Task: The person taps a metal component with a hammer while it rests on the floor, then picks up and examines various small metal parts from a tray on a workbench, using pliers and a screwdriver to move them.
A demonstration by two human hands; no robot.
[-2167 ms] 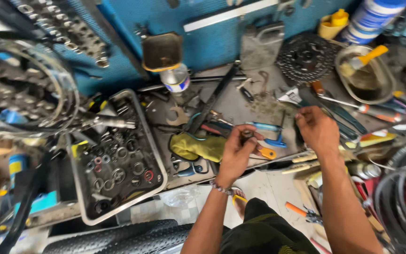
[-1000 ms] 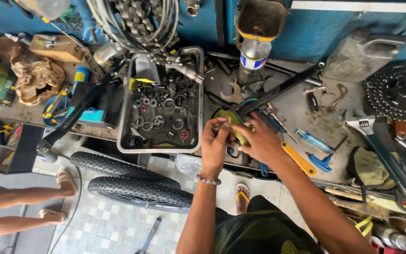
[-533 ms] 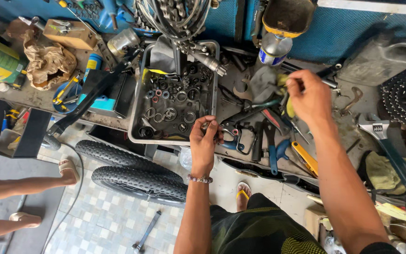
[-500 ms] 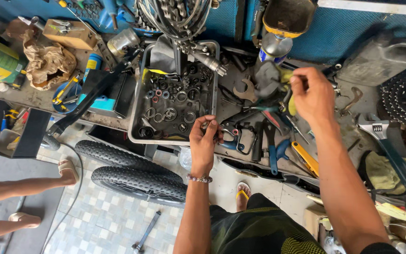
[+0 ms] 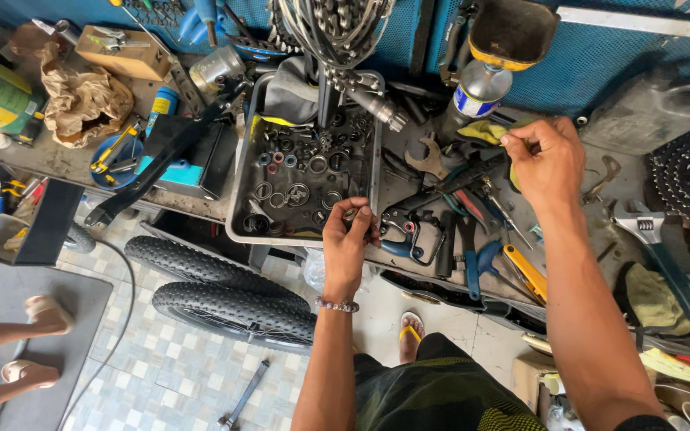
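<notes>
Presently our left hand (image 5: 346, 239) pinches a small, stiff, light metal part (image 5: 350, 213) at the tray (image 5: 237, 191) rim, while our right hand (image 5: 547, 160) clenches the soft yellow rag (image 5: 481, 132).

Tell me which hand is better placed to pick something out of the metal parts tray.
Left. The left hand is at the front rim of the metal tray, beside its rings and washers, pinching a small part. The right hand is off to the side, over the yellow rag and tools.
</notes>
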